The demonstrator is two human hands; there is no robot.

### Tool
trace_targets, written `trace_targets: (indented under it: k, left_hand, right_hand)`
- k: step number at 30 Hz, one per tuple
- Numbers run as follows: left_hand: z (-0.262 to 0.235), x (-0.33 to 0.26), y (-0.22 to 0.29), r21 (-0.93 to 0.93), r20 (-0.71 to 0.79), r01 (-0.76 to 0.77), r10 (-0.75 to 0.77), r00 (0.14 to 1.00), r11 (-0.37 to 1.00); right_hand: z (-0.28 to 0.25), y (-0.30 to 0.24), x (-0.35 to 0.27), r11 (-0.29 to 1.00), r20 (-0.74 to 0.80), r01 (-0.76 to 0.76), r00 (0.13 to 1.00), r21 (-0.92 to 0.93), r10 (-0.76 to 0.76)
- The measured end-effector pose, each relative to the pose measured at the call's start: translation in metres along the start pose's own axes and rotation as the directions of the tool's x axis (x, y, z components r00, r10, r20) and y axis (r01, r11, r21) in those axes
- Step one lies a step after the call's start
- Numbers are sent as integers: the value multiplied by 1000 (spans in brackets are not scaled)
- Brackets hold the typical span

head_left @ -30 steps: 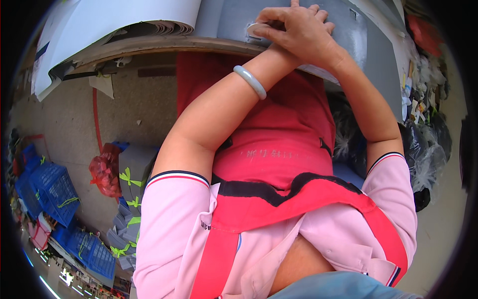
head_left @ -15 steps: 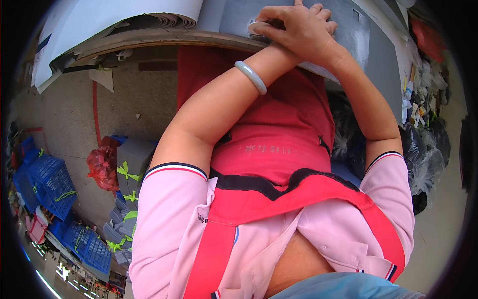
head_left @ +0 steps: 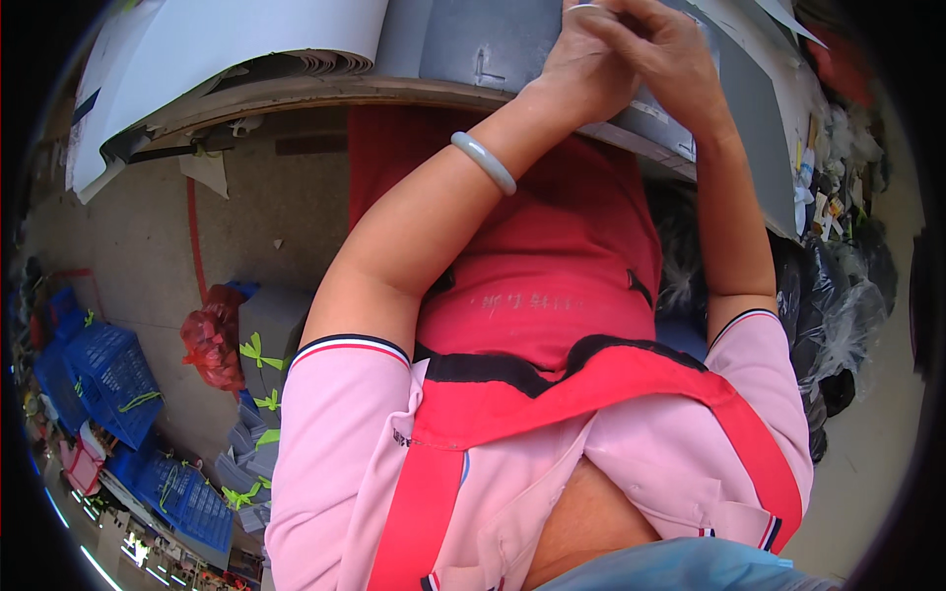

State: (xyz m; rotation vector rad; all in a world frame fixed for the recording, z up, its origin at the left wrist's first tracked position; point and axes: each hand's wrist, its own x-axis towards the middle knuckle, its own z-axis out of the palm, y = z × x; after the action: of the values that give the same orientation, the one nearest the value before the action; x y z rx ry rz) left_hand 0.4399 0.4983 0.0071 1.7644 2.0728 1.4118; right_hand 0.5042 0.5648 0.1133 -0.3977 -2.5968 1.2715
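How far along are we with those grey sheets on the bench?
Done: a white stack lies at the bench's left end. In hand: left hand and right hand meet, overlapping, on the grey sheet at the bench edge. What they grip is hidden. What remains cannot be judged.

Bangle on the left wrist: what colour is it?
Pale grey-green, plain with no pattern; the bangle shows best in the head view, the only one.

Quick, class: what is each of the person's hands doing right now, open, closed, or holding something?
Left hand: pressed on the grey sheet, grip cannot be told.
Right hand: overlapping the left hand, fingers curled; hold cannot be told.
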Motion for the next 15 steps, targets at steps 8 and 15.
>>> trace_targets:
  k: [8, 15]
  left_hand:
    - [-41, -2, 16, 242, 66, 24, -41, 997, 970]
    - [-39, 4, 24, 236, 90, 11, -33, 995, 972]
  right_hand:
    - [-91, 125, -51, 891, -427, -416, 850, -183, 309]
    - [-128, 165, -59, 820, -371, -309, 776, 482, 510]
